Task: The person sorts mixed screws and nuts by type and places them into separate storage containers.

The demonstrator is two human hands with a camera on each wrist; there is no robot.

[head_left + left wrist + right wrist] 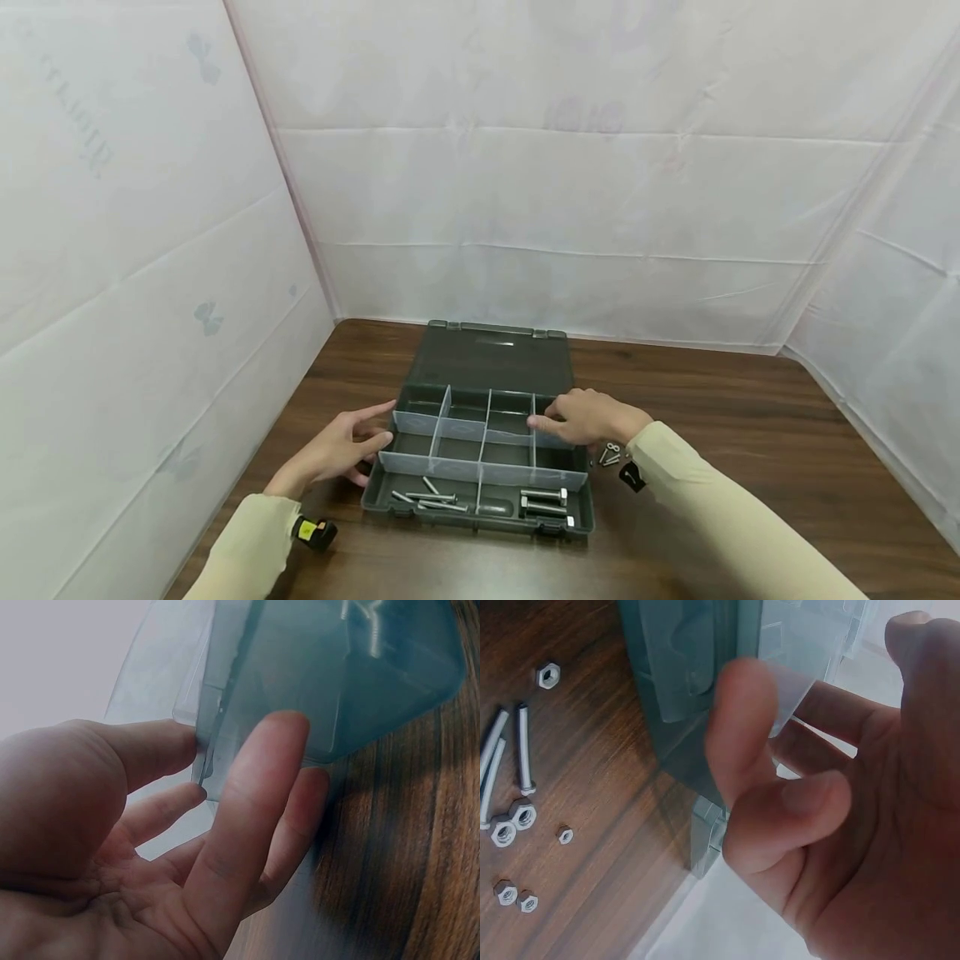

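Organizer box (491,367): dark green, lid open flat, translucent dividers, bolts (543,498) in front compartments; mid-worktop (750,433). Left hand (341,450): fingers spread, touching box's left wall. Right hand (588,417): fingers loosely bent on right divider. Loose nuts (609,454) right of box.

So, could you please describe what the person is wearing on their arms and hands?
Both arms wear long, pale beige sleeves reaching the wrists. The left hand and right hand are bare, with no gloves. A small black-and-yellow device sits at the left wrist, and a small black one at the right.
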